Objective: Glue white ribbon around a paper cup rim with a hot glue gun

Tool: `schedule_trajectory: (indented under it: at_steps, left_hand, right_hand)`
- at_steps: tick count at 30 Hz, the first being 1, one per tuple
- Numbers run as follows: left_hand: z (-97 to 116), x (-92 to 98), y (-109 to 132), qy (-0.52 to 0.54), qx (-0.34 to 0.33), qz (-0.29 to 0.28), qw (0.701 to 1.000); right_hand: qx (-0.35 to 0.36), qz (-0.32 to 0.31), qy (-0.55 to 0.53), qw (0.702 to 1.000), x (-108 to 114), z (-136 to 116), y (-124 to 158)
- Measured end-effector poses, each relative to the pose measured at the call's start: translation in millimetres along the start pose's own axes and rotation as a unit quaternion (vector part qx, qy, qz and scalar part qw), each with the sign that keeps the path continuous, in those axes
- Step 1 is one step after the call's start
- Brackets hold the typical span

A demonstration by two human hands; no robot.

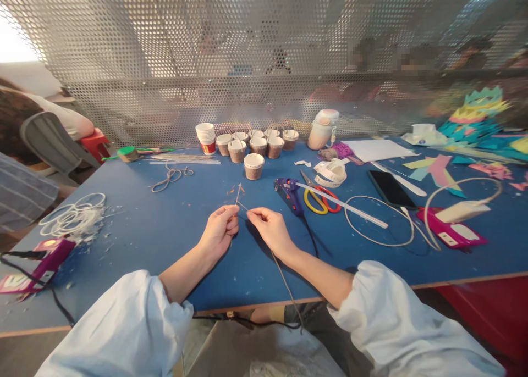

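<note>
My left hand is closed on a thin stick that points up and away from me above the blue table. In a pinch, my right hand grips a grey-brown cord. The cord's short end reaches the stick, while its long part hangs from under the right hand over the table's front edge. Just beyond the hands stands a small cup wrapped in brown, with a white top. Right of the hands lie a blue glue gun with a long clear glue stick and scissors with yellow and red handles.
Several wrapped cups and a stack of paper cups line the back. Loose cord and a white cable coil lie left. A phone and pink power strip are right. Perforated metal screen stands behind.
</note>
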State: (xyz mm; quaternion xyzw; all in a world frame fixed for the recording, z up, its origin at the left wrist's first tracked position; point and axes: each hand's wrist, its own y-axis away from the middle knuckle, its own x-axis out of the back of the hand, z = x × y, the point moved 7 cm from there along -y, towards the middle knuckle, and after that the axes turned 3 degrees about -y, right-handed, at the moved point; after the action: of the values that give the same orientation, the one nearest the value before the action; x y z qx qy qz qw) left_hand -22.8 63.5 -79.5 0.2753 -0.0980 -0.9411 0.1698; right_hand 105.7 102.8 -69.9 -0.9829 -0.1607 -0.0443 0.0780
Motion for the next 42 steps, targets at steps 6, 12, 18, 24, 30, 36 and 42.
schedule_trajectory:
  at_steps: [6,12,18,24,30,36,42]
  left_hand:
    - [0.4,-0.6,-0.8,0.004,0.003,-0.002,1.0]
    - [1.1,-2.0,0.2,0.004,-0.015,-0.005,1.0]
    - [0.1,-1.6,1.1,-0.004,-0.011,0.001,1.0]
    - [-1.6,1.0,-0.2,-0.019,-0.003,0.012,1.0]
    - [-2.1,1.5,1.2,-0.022,-0.004,0.009,1.0]
    - [-1.7,-0.8,-1.3,-0.005,-0.002,0.0,1.0]
    - [-2.8,-4.0,-1.3,0.001,0.004,-0.01,1.0]
  right_hand:
    - [0.009,0.001,0.008,1.0,0.6,-1.0,-0.1]
    - [0.019,0.008,0.011,1.0,0.5,-2.9,-0.2]
    - [0.021,0.007,0.008,1.0,0.3,-3.7,0.0]
    - [0.022,0.003,0.001,1.0,0.3,-3.7,0.2]
    - [0.018,0.004,-0.003,1.0,-0.4,-1.1,-0.4]
    - [0.006,0.005,-0.009,1.0,0.1,-1.8,0.9]
    - [0.0,-0.001,-0.014,1.0,0.0,-2.0,1.4]
